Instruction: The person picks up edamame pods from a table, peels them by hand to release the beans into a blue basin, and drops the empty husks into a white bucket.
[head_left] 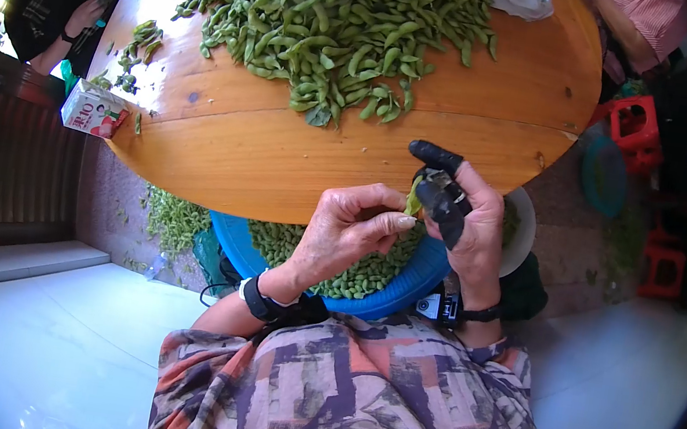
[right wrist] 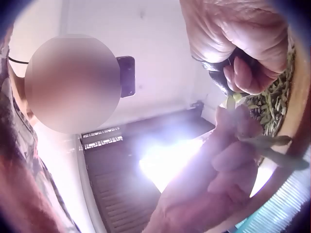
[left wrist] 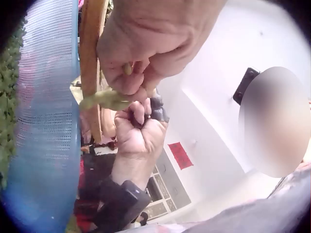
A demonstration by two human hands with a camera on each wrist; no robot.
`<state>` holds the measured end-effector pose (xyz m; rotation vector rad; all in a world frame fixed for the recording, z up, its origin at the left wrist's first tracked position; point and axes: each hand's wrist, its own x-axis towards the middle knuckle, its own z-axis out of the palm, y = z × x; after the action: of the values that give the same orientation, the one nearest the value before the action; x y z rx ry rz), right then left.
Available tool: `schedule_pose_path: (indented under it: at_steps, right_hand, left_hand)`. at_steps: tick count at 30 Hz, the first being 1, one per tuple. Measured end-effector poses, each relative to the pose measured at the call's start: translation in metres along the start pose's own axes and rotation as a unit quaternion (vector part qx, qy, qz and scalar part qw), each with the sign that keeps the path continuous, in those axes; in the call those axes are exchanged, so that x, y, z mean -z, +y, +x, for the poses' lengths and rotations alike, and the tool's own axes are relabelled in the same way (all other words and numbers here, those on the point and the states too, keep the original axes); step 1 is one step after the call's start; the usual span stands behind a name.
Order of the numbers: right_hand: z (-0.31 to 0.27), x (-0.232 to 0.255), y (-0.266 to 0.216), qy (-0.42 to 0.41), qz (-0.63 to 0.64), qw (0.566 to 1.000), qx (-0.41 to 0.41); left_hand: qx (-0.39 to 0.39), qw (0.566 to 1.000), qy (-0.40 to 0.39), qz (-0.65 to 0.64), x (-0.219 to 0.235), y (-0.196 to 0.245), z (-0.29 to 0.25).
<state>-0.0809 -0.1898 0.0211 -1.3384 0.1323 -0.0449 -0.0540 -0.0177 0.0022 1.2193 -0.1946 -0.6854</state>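
Both hands meet over the near table edge, at a green soybean pod [head_left: 412,204]. My left hand [head_left: 350,226] pinches that pod between thumb and fingertips. More pods [right wrist: 274,143] stick out of its curled fingers in the right wrist view. My right hand [head_left: 477,226] wears black coverings [head_left: 437,155] on some fingers and pinches the pod's other end, its fingertips close to the left ones. Below the hands, a blue basket [head_left: 225,237] holds small green soybeans [head_left: 351,280], partly hidden by the left hand.
A large heap of soybean pods [head_left: 328,17] covers the far part of the wooden table [head_left: 221,143]. A drink carton [head_left: 95,108] stands at the left edge. Other people sit at far left and far right. A pale bowl [head_left: 520,232] and red stools [head_left: 636,129] are at right.
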Motion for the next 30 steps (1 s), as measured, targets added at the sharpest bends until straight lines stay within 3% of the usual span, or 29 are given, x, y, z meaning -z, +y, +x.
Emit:
schedule_pose_path:
  at_steps: [2, 7, 8, 9, 10, 11, 13, 15, 17, 18, 19, 20, 23, 25, 27, 28, 30]
  right_hand:
    - [-0.004, 0.001, -0.001, -0.035, -0.109, 0.993, -0.017]
    - [-0.011, 0.001, 0.001, -0.032, -0.097, 0.995, -0.018]
    - [-0.013, 0.001, 0.002, -0.028, -0.087, 0.995, -0.029]
    - [-0.012, 0.003, 0.004, -0.028, -0.086, 0.995, -0.030]
    - [-0.010, 0.006, 0.006, -0.047, 0.032, 0.996, -0.066]
    - [-0.008, 0.008, 0.009, -0.067, 0.150, 0.981, -0.100]
    - [-0.005, 0.013, 0.014, -0.081, 0.178, 0.976, -0.099]
    - [-0.006, 0.011, 0.012, -0.092, 0.207, 0.969, -0.100]
    - [-0.010, 0.001, 0.001, -0.032, -0.013, 0.999, -0.031]
    - [-0.010, -0.001, 0.002, -0.031, -0.013, 0.999, -0.031]
    - [-0.008, -0.004, 0.003, -0.013, -0.161, 0.982, 0.092]
    - [-0.008, -0.005, 0.004, 0.006, -0.304, 0.929, 0.212]
    - [-0.009, -0.007, 0.006, 0.006, -0.321, 0.916, 0.241]
    - [-0.006, -0.001, 0.006, -0.006, -0.336, 0.910, 0.241]
    - [-0.005, 0.001, 0.005, 0.003, -0.100, 0.991, 0.094]
    - [-0.004, 0.002, 0.004, 0.007, 0.023, 1.000, 0.018]
    - [-0.002, 0.005, 0.002, 0.009, 0.061, 0.998, 0.013]
  left_hand:
    - [-0.016, 1.000, 0.018, 0.013, -0.001, -0.003, -0.001]
    - [-0.083, 0.992, 0.054, 0.082, -0.004, -0.011, -0.002]
    - [-0.082, 0.992, 0.053, 0.083, -0.003, -0.009, -0.003]
    - [-0.019, 0.999, 0.040, 0.013, -0.001, -0.003, -0.004]
    - [0.045, 0.997, 0.026, -0.058, 0.000, 0.001, -0.004]
    - [0.044, 0.997, 0.027, -0.057, -0.001, 0.005, -0.004]
    - [0.091, 0.986, 0.001, -0.138, 0.001, 0.011, -0.002]
    - [0.077, 0.989, -0.009, -0.125, 0.002, 0.009, -0.001]
    - [0.065, 0.991, -0.021, -0.112, 0.003, 0.005, 0.000]
    - [0.054, 0.990, -0.025, -0.131, 0.003, 0.001, 0.000]
    - [0.042, 0.987, -0.028, -0.151, 0.004, -0.002, 0.001]
    - [0.043, 0.987, -0.028, -0.151, 0.003, -0.005, 0.002]
    - [0.012, 0.986, -0.033, -0.160, 0.006, -0.011, 0.002]
    - [0.005, 0.985, -0.083, -0.150, 0.012, -0.013, 0.004]
    - [0.014, 0.983, -0.070, -0.170, 0.005, -0.008, 0.002]
    - [0.022, 0.980, -0.057, -0.191, 0.002, -0.004, 0.001]
    - [0.041, 0.984, -0.057, -0.166, 0.001, -0.001, 0.000]
